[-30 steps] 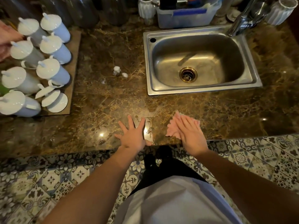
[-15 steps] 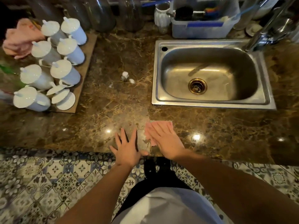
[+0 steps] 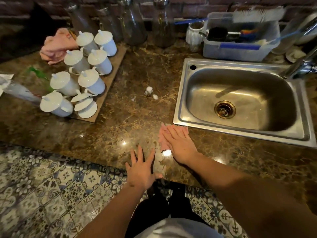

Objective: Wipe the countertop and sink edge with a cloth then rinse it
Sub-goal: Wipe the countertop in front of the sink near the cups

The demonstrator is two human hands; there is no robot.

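Cloth [image 3: 164,138] now nearer sink [image 3: 180,107]

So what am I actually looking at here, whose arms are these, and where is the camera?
There is no machine: a person wears a camera on the head, looking down at their own arms. The right hand presses a pink cloth flat on the brown stone countertop, just in front of the steel sink. The left hand rests open at the counter's edge, holding nothing. Farther left, lidded white cups stand on a board, with another pink cloth behind them. A plastic tub sits behind the sink.
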